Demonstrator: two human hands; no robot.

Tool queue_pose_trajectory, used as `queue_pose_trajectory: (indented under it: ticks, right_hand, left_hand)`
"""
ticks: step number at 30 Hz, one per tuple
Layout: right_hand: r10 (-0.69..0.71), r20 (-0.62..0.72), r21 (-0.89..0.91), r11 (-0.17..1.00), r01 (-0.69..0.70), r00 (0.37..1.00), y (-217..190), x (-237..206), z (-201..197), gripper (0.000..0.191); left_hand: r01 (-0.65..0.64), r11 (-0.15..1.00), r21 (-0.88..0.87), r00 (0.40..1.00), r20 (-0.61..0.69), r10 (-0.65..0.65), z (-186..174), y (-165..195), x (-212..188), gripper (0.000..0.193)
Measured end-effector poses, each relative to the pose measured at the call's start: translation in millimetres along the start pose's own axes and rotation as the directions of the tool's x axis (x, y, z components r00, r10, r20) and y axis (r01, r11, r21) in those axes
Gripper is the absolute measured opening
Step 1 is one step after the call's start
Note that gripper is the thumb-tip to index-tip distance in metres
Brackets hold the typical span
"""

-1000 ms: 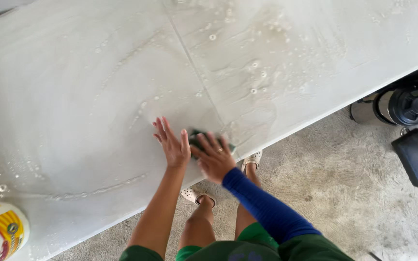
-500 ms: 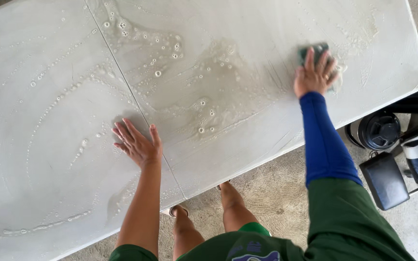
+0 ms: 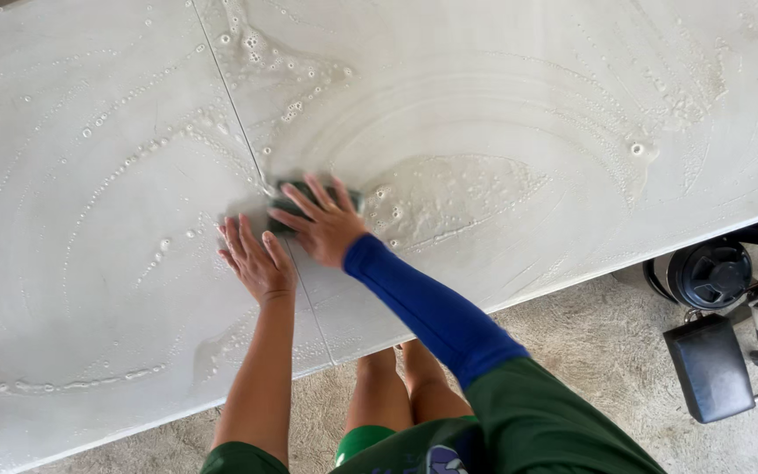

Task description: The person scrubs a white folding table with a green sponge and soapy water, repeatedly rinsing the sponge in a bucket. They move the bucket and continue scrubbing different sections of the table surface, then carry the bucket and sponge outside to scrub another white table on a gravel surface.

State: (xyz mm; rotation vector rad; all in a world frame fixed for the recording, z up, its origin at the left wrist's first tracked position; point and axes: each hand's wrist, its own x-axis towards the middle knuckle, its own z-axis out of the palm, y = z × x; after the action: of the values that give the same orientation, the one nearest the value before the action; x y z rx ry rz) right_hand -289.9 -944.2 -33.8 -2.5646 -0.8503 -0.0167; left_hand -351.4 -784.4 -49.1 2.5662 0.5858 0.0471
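The person's right arm wears a tight, bright blue sleeve [image 3: 432, 312] that runs from the wrist up past the elbow, smooth and plain. Above it sits the loose short sleeve of a dark green shirt [image 3: 554, 421], which bears a small pale emblem near its lower hem. The left arm is bare below its own dark green short sleeve. Brighter green shorts [image 3: 363, 441] show between the arms. Both legs are bare below them.

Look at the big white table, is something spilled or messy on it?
Yes. Soapy foam and bubbles smear the white folding table in curved streaks, thickest beside the dark green sponge under the right hand. The left hand lies flat beside it. Nothing looks broken.
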Motion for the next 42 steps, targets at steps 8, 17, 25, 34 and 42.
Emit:
queue_pose_trajectory:
  ticks: [8,17,25,34,42]
  right_hand:
    - [0.533,-0.160,-0.392,0.738,-0.549,0.831,196.8,-158.4,-110.1,0.063]
    - [0.041,0.247,-0.191,0.982,0.007,0.968,25.4,-143.4,-40.0,0.061]
    - [-0.162,0.261,-0.095,0.977,0.192,0.952,100.9,117.8,-16.9,0.060]
    - [0.452,0.014,-0.293,0.855,-0.428,0.892,323.6,76.1,-128.6,0.062]
    - [0.084,0.097,-0.252,0.966,-0.057,0.992,179.5,5.0,-69.1,0.062]
  left_hand:
    - [-0.033,0.999,0.027,0.999,0.027,0.032,-1.5,1.2,3.9,0.067]
    - [-0.007,0.999,0.038,0.995,0.104,0.003,-3.1,2.9,7.5,0.068]
    - [0.014,0.997,0.075,0.994,0.111,-0.022,-3.0,2.2,9.1,0.066]
    - [-0.017,0.980,0.198,0.999,0.039,0.010,4.9,47.8,61.9,0.071]
    - [0.153,0.982,0.109,0.986,0.045,-0.159,22.7,103.9,160.6,0.064]
